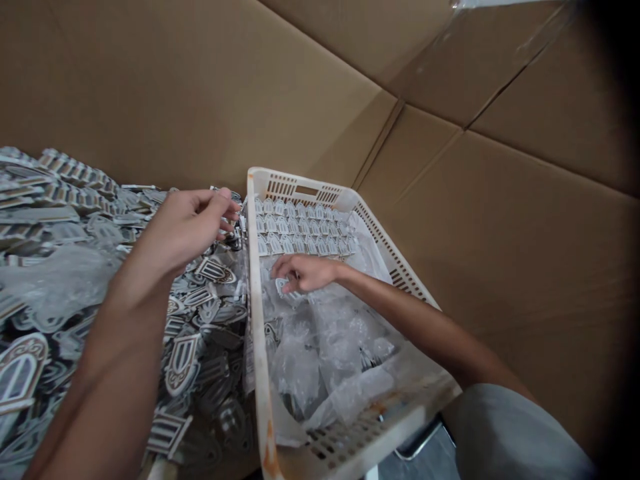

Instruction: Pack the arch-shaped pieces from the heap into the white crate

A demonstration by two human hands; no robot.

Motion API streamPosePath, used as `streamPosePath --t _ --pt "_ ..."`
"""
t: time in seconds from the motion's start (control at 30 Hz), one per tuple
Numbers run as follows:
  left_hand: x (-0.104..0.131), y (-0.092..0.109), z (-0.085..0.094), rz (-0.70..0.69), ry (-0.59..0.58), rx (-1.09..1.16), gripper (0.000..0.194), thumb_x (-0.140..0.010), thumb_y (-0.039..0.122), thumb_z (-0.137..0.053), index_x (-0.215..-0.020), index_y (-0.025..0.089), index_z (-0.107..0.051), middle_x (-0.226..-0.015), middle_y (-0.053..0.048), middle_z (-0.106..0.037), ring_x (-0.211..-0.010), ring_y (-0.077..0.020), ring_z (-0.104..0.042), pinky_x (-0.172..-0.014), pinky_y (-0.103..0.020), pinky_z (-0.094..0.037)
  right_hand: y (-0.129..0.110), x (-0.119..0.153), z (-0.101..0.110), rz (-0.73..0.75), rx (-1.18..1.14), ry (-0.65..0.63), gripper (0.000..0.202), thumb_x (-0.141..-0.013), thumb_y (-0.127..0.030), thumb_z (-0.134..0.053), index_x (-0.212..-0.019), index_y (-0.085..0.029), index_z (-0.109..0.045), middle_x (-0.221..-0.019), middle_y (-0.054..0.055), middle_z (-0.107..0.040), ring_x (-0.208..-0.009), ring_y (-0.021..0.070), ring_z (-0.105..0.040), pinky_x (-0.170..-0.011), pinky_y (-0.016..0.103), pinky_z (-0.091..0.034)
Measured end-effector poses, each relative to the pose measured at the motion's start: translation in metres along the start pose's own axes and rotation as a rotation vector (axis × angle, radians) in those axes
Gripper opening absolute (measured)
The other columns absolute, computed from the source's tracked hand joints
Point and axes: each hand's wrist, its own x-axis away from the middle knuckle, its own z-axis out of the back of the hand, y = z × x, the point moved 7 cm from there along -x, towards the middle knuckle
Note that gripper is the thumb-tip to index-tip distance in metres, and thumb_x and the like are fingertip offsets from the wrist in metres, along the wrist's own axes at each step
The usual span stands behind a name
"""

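My left hand (pixel 193 223) hovers over a heap of arch-shaped decorative plates (pixel 214 270), beside the crate's left rim. Its thumb is stretched out, its fingers are slightly bent and apart, and nothing shows in them. Inside the white plastic crate (pixel 256 300), my right hand (pixel 309 272) reaches in from the right with curled fingers. They grip a small arch-shaped plate (pixel 283 287), white with grey bars, partly hidden by the fingers. Just beyond it, several rows of matching plates (pixel 303 227) stand close together at the crate's far end.
Clear plastic bags (pixel 320 347) fill the crate's near half. More plates (pixel 75 173) lie stacked at the far left, with a plastic bag (pixel 65 277) on the heap. Tall cardboard walls (pixel 200 87) rise behind and to the right. A dark, metal-edged object (pixel 423 443) shows below the crate.
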Motion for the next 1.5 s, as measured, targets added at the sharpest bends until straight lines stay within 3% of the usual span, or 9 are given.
streamPosePath --t 0.1,0.2,0.37,0.53,0.67,0.73,0.9,1.17,1.5 --pt "0.001 0.003 0.000 -0.010 -0.005 -0.006 0.034 -0.105 0.033 -0.055 -0.088 0.013 -0.077 -0.089 -0.008 -0.075 -0.069 -0.0145 -0.068 -0.059 -0.026 -0.050 0.010 -0.004 -0.015 -0.072 -0.004 0.007 0.013 -0.089 -0.021 -0.073 -0.080 -0.015 -0.064 -0.086 0.002 -0.064 -0.071 0.0133 -0.051 -0.068 0.028 -0.037" --pt "0.002 0.004 0.002 0.012 0.008 -0.008 0.035 -0.105 0.034 -0.056 -0.086 0.012 -0.076 -0.088 -0.009 -0.075 -0.068 -0.0146 -0.068 -0.057 -0.026 -0.049 0.016 0.001 -0.007 -0.120 -0.013 0.049 0.025 -0.093 -0.028 -0.070 -0.074 -0.017 -0.058 -0.072 -0.002 -0.054 -0.066 0.0126 -0.044 -0.063 0.027 -0.032" --pt "0.002 0.004 0.003 0.002 0.021 -0.019 0.034 -0.104 0.034 -0.056 -0.088 0.013 -0.076 -0.088 -0.008 -0.074 -0.069 -0.0154 -0.070 -0.055 -0.025 -0.050 0.022 -0.006 0.015 -0.173 0.049 0.173 0.025 -0.094 -0.029 -0.069 -0.074 -0.018 -0.057 -0.073 -0.001 -0.056 -0.069 0.0144 -0.046 -0.067 0.028 -0.035" --pt "0.000 0.002 0.004 -0.005 0.008 -0.036 0.034 -0.104 0.035 -0.056 -0.089 0.013 -0.076 -0.091 -0.010 -0.075 -0.070 -0.0158 -0.070 -0.056 -0.024 -0.050 0.018 -0.014 0.026 -0.122 0.066 0.309 0.016 -0.088 -0.023 -0.074 -0.081 -0.018 -0.061 -0.104 0.007 -0.062 -0.096 0.0204 -0.056 -0.088 0.032 -0.044" --pt "0.000 0.002 0.005 -0.001 0.007 -0.025 0.033 -0.103 0.035 -0.057 -0.092 0.012 -0.077 -0.091 -0.010 -0.075 -0.069 -0.0154 -0.069 -0.057 -0.024 -0.051 0.018 -0.002 0.038 -0.178 -0.051 0.394 0.035 -0.096 -0.029 -0.068 -0.069 -0.019 -0.048 -0.076 0.000 -0.053 -0.075 0.0152 -0.049 -0.076 0.030 -0.043" --pt "0.001 0.004 0.006 -0.005 0.006 -0.027 0.033 -0.103 0.036 -0.057 -0.091 0.012 -0.077 -0.091 -0.010 -0.075 -0.070 -0.0155 -0.069 -0.057 -0.025 -0.051 0.025 0.002 0.032 -0.293 -0.254 0.396 0.038 -0.099 -0.030 -0.065 -0.068 -0.020 -0.045 -0.064 -0.004 -0.046 -0.063 0.0122 -0.045 -0.065 0.028 -0.040" --pt "0.003 0.006 0.005 -0.001 0.010 -0.036 0.034 -0.103 0.035 -0.056 -0.088 0.012 -0.077 -0.089 -0.010 -0.075 -0.070 -0.0151 -0.068 -0.057 -0.024 -0.051 0.044 -0.007 -0.001 -0.556 -0.640 0.465 0.027 -0.091 -0.018 -0.078 -0.089 -0.020 -0.051 -0.060 -0.006 -0.060 -0.054 0.0115 -0.057 -0.055 0.022 -0.042" --pt "0.002 0.006 0.006 0.012 0.017 -0.011 0.032 -0.103 0.034 -0.057 -0.090 0.012 -0.077 -0.089 -0.009 -0.075 -0.070 -0.0149 -0.069 -0.057 -0.024 -0.051 0.061 -0.029 -0.016 -0.640 -0.511 0.546 0.021 -0.087 -0.018 -0.082 -0.084 -0.017 -0.061 -0.060 -0.002 -0.066 -0.061 0.0118 -0.065 -0.058 0.020 -0.047" --pt "-0.004 -0.008 0.033 0.064 0.053 -0.086 0.038 -0.106 0.038 -0.051 -0.095 0.011 -0.075 -0.096 -0.011 -0.075 -0.071 -0.0151 -0.068 -0.057 -0.023 -0.048 0.042 -0.029 -0.014 -0.650 -0.349 0.521 0.025 -0.090 -0.021 -0.078 -0.082 -0.021 -0.055 -0.059 -0.003 -0.065 -0.059 0.0139 -0.064 -0.061 0.022 -0.045"
